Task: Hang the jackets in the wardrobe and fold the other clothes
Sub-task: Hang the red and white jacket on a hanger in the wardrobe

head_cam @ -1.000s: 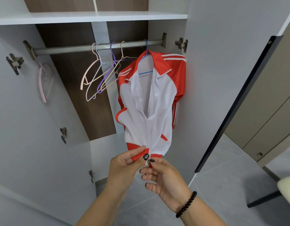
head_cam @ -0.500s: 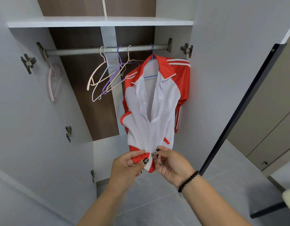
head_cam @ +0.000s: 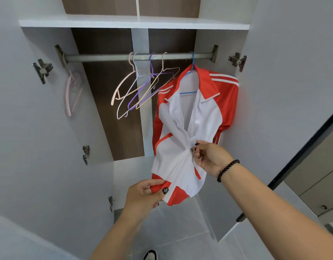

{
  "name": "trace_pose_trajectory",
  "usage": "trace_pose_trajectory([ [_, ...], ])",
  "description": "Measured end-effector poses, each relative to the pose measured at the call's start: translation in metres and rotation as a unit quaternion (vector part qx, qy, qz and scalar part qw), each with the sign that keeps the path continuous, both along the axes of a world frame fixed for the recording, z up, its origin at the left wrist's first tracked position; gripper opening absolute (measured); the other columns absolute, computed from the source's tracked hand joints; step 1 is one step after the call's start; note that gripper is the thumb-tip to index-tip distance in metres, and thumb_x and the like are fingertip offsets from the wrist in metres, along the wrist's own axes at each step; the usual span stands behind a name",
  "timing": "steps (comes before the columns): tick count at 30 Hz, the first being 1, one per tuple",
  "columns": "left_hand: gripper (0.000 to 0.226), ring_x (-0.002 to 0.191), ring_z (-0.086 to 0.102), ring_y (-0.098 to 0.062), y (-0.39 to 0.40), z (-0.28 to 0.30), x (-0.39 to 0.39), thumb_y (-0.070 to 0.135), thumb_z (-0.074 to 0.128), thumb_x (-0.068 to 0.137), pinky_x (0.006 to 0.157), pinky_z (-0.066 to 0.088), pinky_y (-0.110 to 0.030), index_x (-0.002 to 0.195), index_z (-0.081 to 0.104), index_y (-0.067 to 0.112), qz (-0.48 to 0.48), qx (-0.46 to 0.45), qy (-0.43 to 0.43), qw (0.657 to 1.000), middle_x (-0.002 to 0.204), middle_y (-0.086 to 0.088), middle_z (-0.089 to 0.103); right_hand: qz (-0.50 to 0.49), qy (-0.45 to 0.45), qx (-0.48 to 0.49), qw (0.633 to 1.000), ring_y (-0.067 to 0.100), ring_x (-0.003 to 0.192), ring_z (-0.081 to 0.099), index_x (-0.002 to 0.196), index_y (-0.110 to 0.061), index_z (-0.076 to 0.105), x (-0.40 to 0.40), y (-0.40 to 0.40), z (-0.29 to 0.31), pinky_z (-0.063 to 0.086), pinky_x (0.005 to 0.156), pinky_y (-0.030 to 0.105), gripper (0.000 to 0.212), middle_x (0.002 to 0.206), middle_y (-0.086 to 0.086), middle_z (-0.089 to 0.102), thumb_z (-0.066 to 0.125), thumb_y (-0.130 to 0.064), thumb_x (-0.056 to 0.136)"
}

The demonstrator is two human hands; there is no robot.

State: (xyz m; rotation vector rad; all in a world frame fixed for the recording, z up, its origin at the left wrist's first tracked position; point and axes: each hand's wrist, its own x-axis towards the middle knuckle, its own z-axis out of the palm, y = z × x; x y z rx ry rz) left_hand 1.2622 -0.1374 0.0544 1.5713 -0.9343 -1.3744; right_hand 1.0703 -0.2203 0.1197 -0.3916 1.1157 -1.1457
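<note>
A red and white jacket (head_cam: 207, 117) hangs on a blue hanger (head_cam: 192, 61) from the metal rail (head_cam: 105, 57) inside the open wardrobe. My left hand (head_cam: 145, 194) pinches the jacket's red bottom hem, pulling it taut. My right hand (head_cam: 210, 156) pinches the zipper pull about halfway up the front. Below that hand the front is zipped together; above it the front lies open to the collar.
Several empty hangers (head_cam: 141, 87) in pink, white, purple and beige hang left of the jacket, and a pink one (head_cam: 70, 94) at the rail's far left. A white shelf (head_cam: 135, 22) sits above. Wardrobe doors stand open on both sides. A shoe (head_cam: 150, 255) shows below.
My right hand has drawn the zipper up from the hem to mid-front, closing the lower part. My left hand stays on the hem. The camera has moved closer and tilted up.
</note>
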Motion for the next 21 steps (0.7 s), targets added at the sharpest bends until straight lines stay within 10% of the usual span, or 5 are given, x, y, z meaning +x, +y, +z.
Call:
trace_pose_trajectory([
  [5, 0.025, 0.086, 0.068, -0.014, -0.043, -0.011, 0.009, 0.013, 0.080, 0.077, 0.063, 0.051, -0.018, 0.097, 0.071, 0.025, -0.029, 0.017, -0.065, 0.997, 0.104, 0.002, 0.072, 0.087, 0.101, -0.042, 0.990, 0.010, 0.043, 0.044, 0.077, -0.009, 0.052, 0.007, -0.040, -0.004, 0.041, 0.043, 0.016, 0.024, 0.057, 0.006, 0.049, 0.044, 0.012, 0.086],
  [11, 0.053, 0.127, 0.035, -0.007, -0.118, -0.007, -0.012, 0.054, 0.066, 0.081, 0.113, 0.028, -0.036, 0.129, 0.046, 0.041, -0.062, -0.096, -0.393, 0.912, 0.135, 0.016, 0.040, 0.202, 0.157, -0.087, 0.963, 0.011, 0.044, 0.048, 0.076, -0.008, 0.057, 0.017, -0.099, -0.003, 0.043, 0.045, 0.018, 0.025, 0.054, 0.007, 0.056, 0.045, 0.012, 0.087],
  [17, 0.009, 0.073, 0.057, -0.005, -0.204, -0.006, -0.030, 0.034, 0.065, 0.089, 0.068, 0.041, -0.010, 0.091, 0.065, 0.025, -0.089, -0.239, -0.312, 0.915, 0.076, 0.017, 0.061, 0.184, 0.095, -0.067, 0.976, 0.013, 0.042, 0.049, 0.087, -0.006, 0.057, 0.020, -0.165, -0.014, 0.043, 0.043, 0.020, 0.021, 0.057, 0.012, 0.057, 0.046, 0.012, 0.089],
  [21, 0.020, 0.064, 0.053, -0.007, -0.254, -0.024, -0.024, 0.043, 0.059, 0.091, 0.060, 0.032, -0.005, 0.085, 0.070, 0.027, -0.151, -0.216, -0.347, 0.900, 0.069, 0.015, 0.060, 0.104, 0.073, -0.013, 0.992, 0.013, 0.042, 0.047, 0.089, -0.007, 0.055, 0.006, -0.209, -0.030, 0.041, 0.041, 0.018, 0.021, 0.058, 0.014, 0.056, 0.046, 0.012, 0.089],
])
